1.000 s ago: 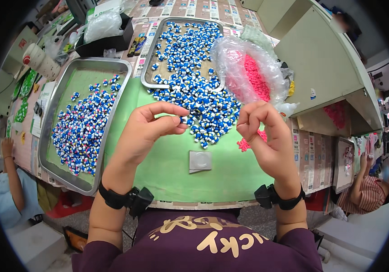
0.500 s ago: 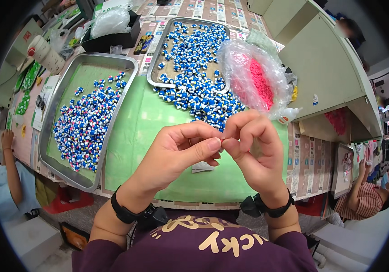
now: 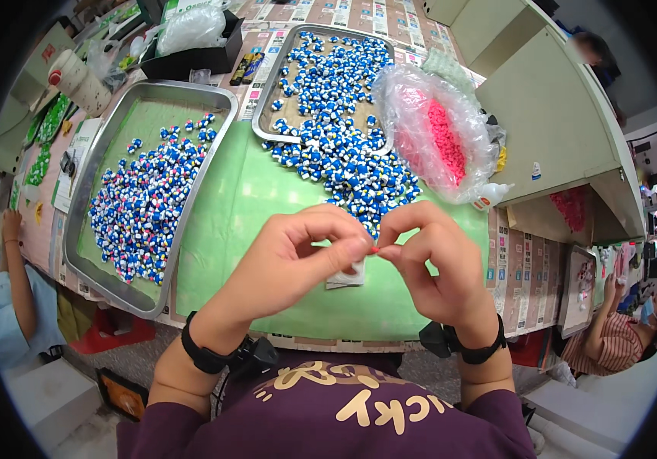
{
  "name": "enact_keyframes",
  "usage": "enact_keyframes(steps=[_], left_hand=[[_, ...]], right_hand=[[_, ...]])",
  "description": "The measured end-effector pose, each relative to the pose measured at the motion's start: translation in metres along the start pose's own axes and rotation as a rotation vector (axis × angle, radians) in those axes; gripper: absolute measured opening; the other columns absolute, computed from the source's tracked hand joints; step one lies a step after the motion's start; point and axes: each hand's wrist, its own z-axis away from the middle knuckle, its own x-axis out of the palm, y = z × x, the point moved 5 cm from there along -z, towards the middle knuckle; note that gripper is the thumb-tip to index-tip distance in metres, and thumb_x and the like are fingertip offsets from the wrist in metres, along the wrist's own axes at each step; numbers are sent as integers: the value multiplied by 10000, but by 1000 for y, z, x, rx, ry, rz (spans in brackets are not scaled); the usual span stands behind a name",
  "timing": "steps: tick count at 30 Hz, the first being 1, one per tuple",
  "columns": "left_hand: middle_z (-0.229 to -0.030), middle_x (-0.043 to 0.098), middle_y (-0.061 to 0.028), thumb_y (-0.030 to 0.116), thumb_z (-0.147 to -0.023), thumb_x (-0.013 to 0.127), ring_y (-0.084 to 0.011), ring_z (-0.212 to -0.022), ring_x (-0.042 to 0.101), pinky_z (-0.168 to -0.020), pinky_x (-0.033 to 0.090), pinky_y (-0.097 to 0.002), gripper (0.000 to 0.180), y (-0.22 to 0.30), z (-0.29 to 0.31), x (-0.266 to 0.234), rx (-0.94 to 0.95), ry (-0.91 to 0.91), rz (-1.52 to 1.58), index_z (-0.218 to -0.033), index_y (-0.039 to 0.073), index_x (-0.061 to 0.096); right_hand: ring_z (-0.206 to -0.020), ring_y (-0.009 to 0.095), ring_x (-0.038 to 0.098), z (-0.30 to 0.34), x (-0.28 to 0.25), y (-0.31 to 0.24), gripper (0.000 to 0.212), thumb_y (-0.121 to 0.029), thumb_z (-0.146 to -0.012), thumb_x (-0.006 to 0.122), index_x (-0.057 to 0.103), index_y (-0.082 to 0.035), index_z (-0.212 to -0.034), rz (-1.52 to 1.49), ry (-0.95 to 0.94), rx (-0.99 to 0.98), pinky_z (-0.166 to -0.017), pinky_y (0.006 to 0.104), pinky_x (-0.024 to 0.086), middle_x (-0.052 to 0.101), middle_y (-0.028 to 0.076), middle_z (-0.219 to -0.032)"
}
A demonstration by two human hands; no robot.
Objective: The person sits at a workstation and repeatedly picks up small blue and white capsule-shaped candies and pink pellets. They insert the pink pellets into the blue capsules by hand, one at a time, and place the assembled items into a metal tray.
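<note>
Both my hands meet over the green mat, fingertips nearly touching. A tiny red-pink piece shows at the fingertips of my right hand, pinched between thumb and index finger. My left hand is closed in a pinch too; whatever its fingers hold is hidden behind the thumb. Just beyond them lies a heap of small blue-and-white figures, spilling from a metal tray. Under the fingers, a white paper piece rests on the mat. A clear plastic bag holds many small pink pieces.
On the left, a second metal tray contains similar figures with pink bits. A small white bottle lies by the bag. A grey-green cabinet bounds the right side. A black box stands at the back left. Other people sit at both sides.
My right hand has shifted slightly down and its fingertips have parted a little from the left's, so the red-pink piece shows more. The whole view has shifted slightly.
</note>
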Motion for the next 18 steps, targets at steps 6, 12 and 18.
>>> enact_keyframes(steps=[6, 12, 18], left_hand=[[-1082, 652, -100, 17, -902, 632, -158, -994, 632, -845, 533, -296, 221, 1, 13, -43, -32, 182, -9, -1119, -20, 642], [-1142, 657, -133, 23, -883, 664, -162, -971, 649, -869, 528, -286, 284, 1, 16, -48, 17, 283, -29, -1161, -24, 631], [-1077, 680, -143, 87, -911, 658, -173, -940, 670, -788, 552, -273, 202, -6, 14, -44, -30, 224, 62, -1077, -28, 661]], right_hand=[[-762, 253, 528, 12, 21, 19, 153, 39, -744, 536, 469, -84, -803, 164, -371, 126, -711, 363, 368, 492, 55, -740], [-768, 257, 536, 13, 32, 23, 163, 43, -748, 538, 478, -84, -832, 250, -460, 161, -729, 358, 371, 522, 54, -762], [-786, 260, 551, 14, 27, 26, 185, 64, -738, 552, 477, -81, -825, 157, -431, 262, -768, 358, 381, 545, 51, -770]])
